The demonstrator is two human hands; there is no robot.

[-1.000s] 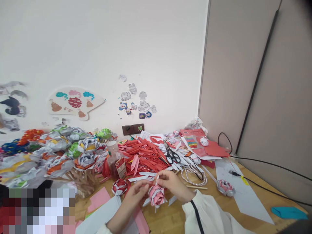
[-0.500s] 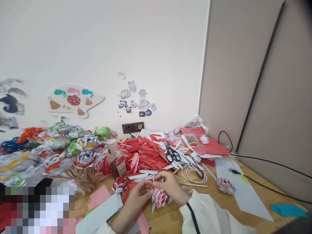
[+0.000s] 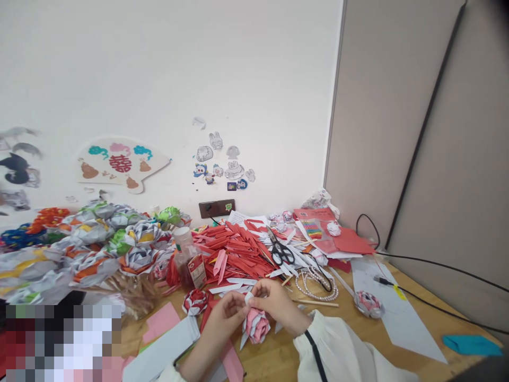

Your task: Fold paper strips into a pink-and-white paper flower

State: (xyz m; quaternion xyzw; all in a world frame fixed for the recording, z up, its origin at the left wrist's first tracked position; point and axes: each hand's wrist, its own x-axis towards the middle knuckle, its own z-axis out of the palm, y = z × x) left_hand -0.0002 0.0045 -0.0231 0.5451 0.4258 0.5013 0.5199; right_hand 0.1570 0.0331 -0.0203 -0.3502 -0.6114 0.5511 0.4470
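Left hand (image 3: 227, 316) and right hand (image 3: 274, 303) pinch narrowly on white paper (image 3: 248, 297) at the eleven o'clock edge of a pink-and-white paper flower (image 3: 256, 324), which sits at their six o'clock. Likely light, crisp and easily crushed, it is best gripped there, off the petals (image 3: 260, 330)

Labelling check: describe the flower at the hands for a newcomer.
On the table, find the left hand and right hand. The pink flower is just below, between them. Unlike the red flower leftward and whiter flower rightward, it's held.
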